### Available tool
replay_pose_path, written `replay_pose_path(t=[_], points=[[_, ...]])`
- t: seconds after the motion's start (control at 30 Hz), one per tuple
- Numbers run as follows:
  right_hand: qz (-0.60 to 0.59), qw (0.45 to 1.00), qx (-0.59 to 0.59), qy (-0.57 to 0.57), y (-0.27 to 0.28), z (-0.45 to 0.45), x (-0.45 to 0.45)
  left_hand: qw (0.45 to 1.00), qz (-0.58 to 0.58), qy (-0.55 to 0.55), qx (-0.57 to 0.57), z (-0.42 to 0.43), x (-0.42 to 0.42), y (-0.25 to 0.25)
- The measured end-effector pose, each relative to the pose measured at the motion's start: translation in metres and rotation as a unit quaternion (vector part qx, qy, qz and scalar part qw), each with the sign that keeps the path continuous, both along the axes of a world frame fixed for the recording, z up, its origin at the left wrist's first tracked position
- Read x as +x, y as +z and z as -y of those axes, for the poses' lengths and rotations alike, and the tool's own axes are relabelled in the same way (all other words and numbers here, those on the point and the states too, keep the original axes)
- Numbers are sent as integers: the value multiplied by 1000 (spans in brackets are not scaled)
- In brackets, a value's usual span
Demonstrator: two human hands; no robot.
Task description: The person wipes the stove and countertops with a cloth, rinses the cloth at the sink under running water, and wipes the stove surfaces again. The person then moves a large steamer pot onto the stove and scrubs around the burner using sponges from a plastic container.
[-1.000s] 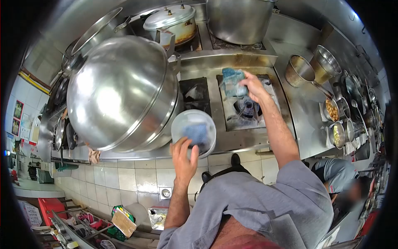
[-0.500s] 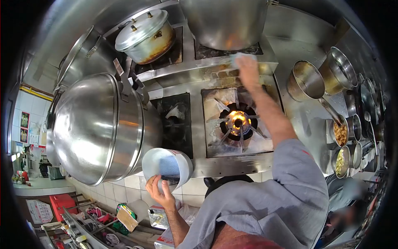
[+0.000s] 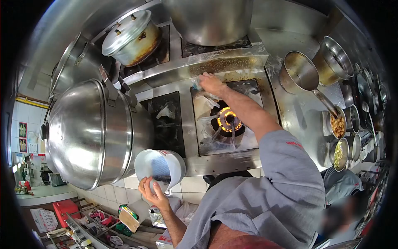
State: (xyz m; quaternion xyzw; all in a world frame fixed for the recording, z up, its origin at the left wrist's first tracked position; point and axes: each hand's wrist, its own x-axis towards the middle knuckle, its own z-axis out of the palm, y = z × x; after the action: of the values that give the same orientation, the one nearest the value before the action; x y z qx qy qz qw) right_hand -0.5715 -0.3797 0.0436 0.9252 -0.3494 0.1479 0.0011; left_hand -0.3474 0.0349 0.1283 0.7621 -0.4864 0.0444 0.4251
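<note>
Right grip (image 3: pixel 211 83) clamps blue-green cloth (image 3: pixel 195 85); whitish smears (image 3: pixel 248 140) remain by lit round metal burner (image 3: pixel 229 119) (left grip (image 3: pixel 155 194): hold unclear)

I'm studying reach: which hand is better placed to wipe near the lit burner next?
Right hand, probably: it holds the cloth by the burner; the left hand is at the bucket.

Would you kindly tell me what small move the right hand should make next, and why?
I'd probably slide the right hand and its cloth toward the right: brown stains show at the back there, and the forearm stretches close by the burner, which glows orange.
</note>
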Motion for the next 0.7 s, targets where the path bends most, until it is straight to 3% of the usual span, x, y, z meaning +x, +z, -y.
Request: replay_pose_path(t=[0.07, 0.1, 0.13, 0.17, 0.2, 0.23, 0.3, 0.37, 0.47, 0.53, 0.6, 0.63, 0.7], points=[[-37, 996, 37, -72, -30, 21, -4, 1000, 1, 2, 13, -3, 2, 3], [100, 984, 118, -83, -54, 39, -31, 1000, -4, 1, 10, -4, 0, 3], [95, 955, 228, -166, -11, 20, -60, 1000, -12, 0, 7, -5, -1, 2], [188, 914, 312, -180, -9, 19, -92, 1000, -14, 0, 9, -5, -1, 2], [153, 954, 229, -122, -45, 40, -133, 1000, -15, -7, 14, -5, 1, 3], [48, 970, 170, -164, -48, 39, -161, 1000, -17, -15, 17, -3, 2, 2], [35, 970, 120, -209, -48, 13, -189, 999, -16, -28, 29, -2, 5, 4], [13, 927, 174, -331, -26, -30, -203, 999, 10, -38, 26, 0, 7, 5], [67, 887, 233, -394, -14, -106, -211, 994, 62, -73, 62, -2, 16, 7], [36, 905, 191, -377, -34, -146, -228, 988, 96, -74, 92, 0, 16, 17], [113, 910, 278, -287, -39, -177, -256, 981, 132, -88, 116, 1, 16, 30], [128, 900, 275, -312, -73, -178, -284, 981, 129, -96, 107, 2, 18, 34], [245, 846, 355, -314, 8, -206, -238, 979, 119, -139, 91, 4, 33, 36]])
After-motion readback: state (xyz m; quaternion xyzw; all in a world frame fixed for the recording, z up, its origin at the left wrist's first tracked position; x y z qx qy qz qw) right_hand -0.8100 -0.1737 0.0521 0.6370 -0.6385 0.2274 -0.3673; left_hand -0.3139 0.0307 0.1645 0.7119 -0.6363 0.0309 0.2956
